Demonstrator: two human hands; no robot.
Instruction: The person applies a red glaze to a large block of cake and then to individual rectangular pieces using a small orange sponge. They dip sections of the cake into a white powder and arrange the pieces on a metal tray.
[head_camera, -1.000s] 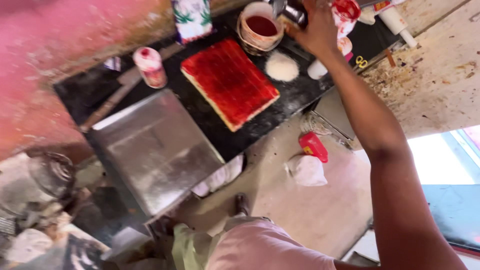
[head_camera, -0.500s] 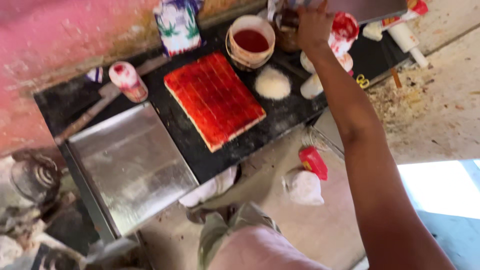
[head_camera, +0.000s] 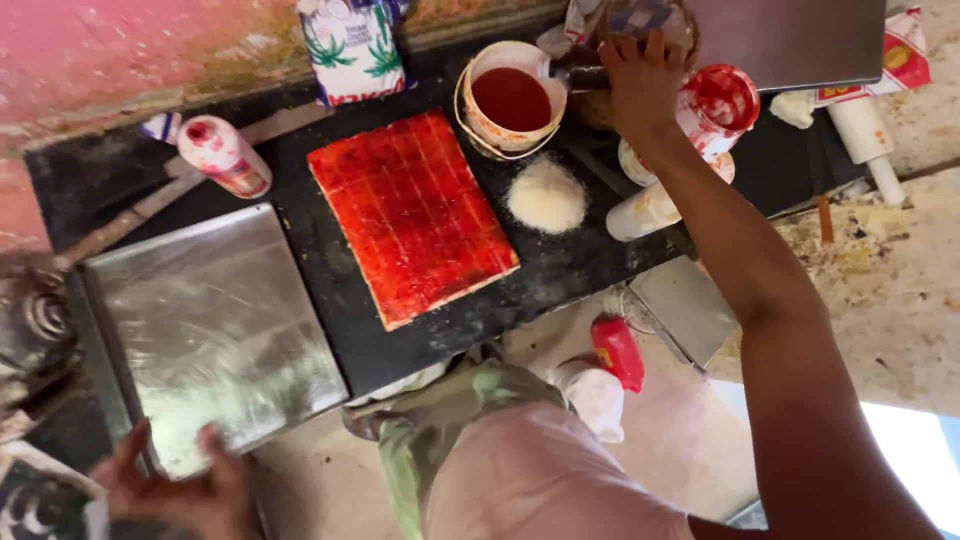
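Right hand: my right hand (head_camera: 640, 85) reaches to the far edge of the black counter (head_camera: 320, 245); my fingers are curled down over a dark handle (head_camera: 575, 75) that lies across the rim of the white bucket, and I seem to be gripping it, though the handle is partly hidden under my palm.
Left hand: my left hand (head_camera: 185, 490) rests at the near corner of the metal tray (head_camera: 210, 325), fingers spread wide and holding nothing.
White bucket: the white bucket (head_camera: 510, 100) stands just beside my right hand and holds red sauce.
Slab: a rectangular slab coated in red (head_camera: 412, 215), scored into squares, lies flat on the counter between the tray and the bucket.
White powder: a small heap of white powder (head_camera: 545, 195) sits on the counter just beside the slab, near the bucket.
Red-stained tub: a red-stained tub (head_camera: 722, 100) stands just right of my wrist.
Squeeze bottle: a red-capped bottle (head_camera: 225, 155) lies tilted at the far left of the counter.
Printed bag: a white bag with green leaf prints (head_camera: 355, 45) stands against the wall, behind the slab.
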